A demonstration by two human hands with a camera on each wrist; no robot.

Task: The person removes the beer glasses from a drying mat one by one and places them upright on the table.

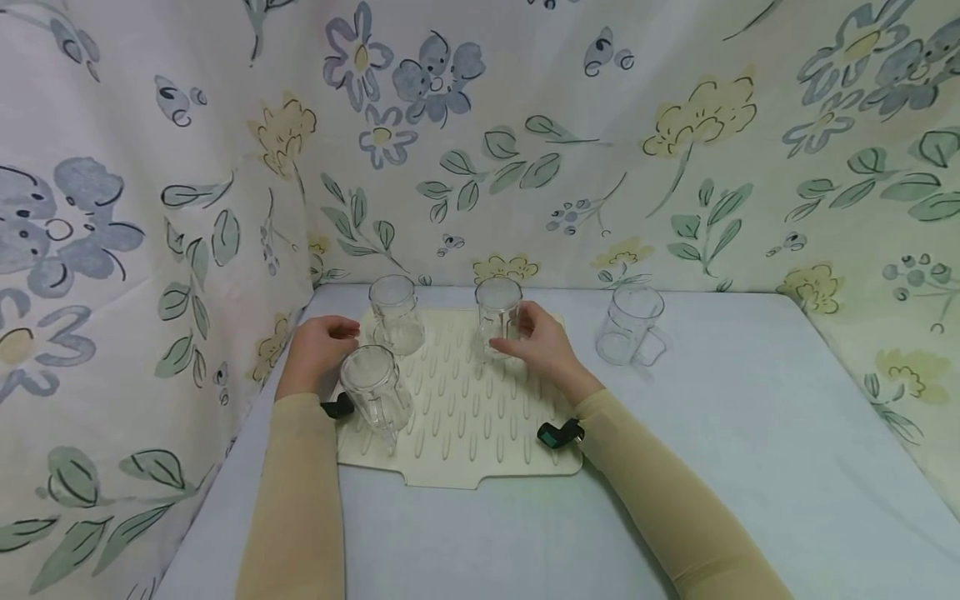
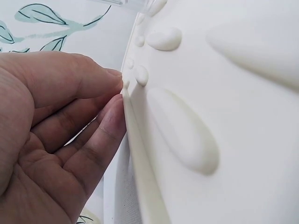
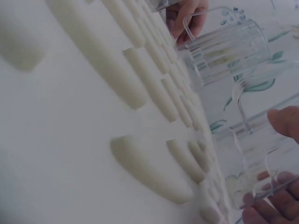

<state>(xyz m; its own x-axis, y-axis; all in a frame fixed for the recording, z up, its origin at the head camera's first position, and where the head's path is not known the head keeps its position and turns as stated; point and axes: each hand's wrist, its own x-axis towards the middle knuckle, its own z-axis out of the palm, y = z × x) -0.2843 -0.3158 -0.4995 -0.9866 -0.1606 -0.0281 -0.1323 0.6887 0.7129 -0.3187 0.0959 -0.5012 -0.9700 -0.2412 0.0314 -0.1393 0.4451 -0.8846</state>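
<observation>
Right hand [image 1: 551,348] gripping an upright glass mug [image 1: 497,312] just to its left, I pinch the mat [image 1: 450,467] by its left edge with my farther left hand [image 1: 315,352].

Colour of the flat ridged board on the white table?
The flat ridged board is pale cream, best seen in the head view.

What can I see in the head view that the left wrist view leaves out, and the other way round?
Only the head view shows the right hand holding a mug, both sleeves and another mug standing right of the mat. Only the left wrist view shows, close up, the left hand's fingertips at the mat's edge. Both share the left hand, the ridged mat and the leafy cloth.
</observation>
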